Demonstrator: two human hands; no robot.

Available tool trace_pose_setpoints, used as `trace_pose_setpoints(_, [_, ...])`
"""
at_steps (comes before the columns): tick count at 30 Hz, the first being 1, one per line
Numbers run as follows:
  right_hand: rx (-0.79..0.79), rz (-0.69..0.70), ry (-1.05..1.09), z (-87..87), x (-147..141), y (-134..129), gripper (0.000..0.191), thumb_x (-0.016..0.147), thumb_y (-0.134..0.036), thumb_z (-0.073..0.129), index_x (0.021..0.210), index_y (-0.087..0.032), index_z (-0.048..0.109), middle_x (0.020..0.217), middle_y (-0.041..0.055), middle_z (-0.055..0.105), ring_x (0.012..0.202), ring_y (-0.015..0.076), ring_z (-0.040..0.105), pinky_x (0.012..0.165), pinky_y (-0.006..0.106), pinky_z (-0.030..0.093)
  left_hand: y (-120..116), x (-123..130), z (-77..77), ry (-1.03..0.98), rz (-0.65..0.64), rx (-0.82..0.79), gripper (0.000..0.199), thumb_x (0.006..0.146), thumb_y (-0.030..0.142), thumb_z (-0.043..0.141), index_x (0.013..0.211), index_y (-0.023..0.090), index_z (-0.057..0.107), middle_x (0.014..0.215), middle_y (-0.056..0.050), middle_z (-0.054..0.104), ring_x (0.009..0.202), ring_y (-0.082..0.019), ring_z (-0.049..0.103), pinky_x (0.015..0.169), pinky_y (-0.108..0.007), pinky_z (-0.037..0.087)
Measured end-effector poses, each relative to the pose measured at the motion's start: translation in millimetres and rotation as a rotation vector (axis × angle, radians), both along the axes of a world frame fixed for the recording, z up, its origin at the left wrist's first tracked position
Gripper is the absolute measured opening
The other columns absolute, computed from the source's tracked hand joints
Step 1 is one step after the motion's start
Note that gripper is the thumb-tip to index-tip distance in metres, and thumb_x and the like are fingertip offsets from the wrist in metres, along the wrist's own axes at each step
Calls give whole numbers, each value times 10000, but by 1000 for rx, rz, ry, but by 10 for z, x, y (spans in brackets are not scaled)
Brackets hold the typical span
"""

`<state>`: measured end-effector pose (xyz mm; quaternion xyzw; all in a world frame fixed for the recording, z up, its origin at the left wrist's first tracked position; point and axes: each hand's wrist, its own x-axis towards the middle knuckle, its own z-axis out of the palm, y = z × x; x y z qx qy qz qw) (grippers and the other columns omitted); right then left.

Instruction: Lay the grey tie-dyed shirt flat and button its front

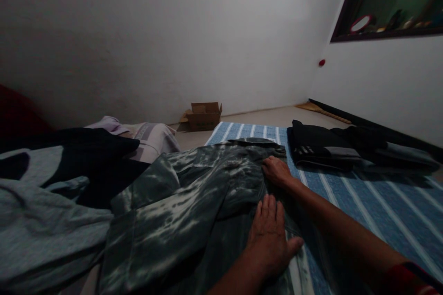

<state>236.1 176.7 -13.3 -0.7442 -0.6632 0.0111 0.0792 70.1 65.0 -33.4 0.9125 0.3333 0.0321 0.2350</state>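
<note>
A dark grey-green garment with pale tie-dye streaks (pixel 194 198) lies spread on a blue striped cloth (pixel 346 193). My left hand (pixel 269 230) rests flat on its lower right part, fingers stretched out and thumb apart. Farther from me, my right hand (pixel 277 170) touches the garment near its upper right edge. The fingers of that hand are bent down against the fabric, and whether they pinch it cannot be made out. Both hands are close together, the right one beyond the left.
Folded dark clothes (pixel 321 147) lie on the striped cloth at the right. A grey garment (pixel 51 235) and dark clothing (pixel 100 147) are heaped at the left. An open cardboard box (pixel 204 120) stands by the wall.
</note>
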Motion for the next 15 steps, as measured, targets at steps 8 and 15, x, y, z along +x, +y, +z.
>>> trace_pose_setpoints(8, [58, 29, 52, -4, -130, -344, 255, 943, -274, 404, 979, -174, 636, 1034, 80, 626, 975, 189, 565, 845, 273, 372, 32, 26, -25, -27, -8, 18, 913, 860, 681, 354, 1517, 100, 100, 1578, -150, -22, 1442, -298, -72, 1187, -486, 48])
trace_pose_setpoints(15, [207, 102, 127, -289, -166, -590, 240, 903, -224, 462, 1075, -175, 622, 1164, 96, 606, 1102, 220, 509, 975, 329, 331, 27, 28, 2, -78, -6, 54, 881, 859, 602, 449, 1515, 114, 119, 1582, -159, 98, 1450, -329, 27, 1179, -516, 101])
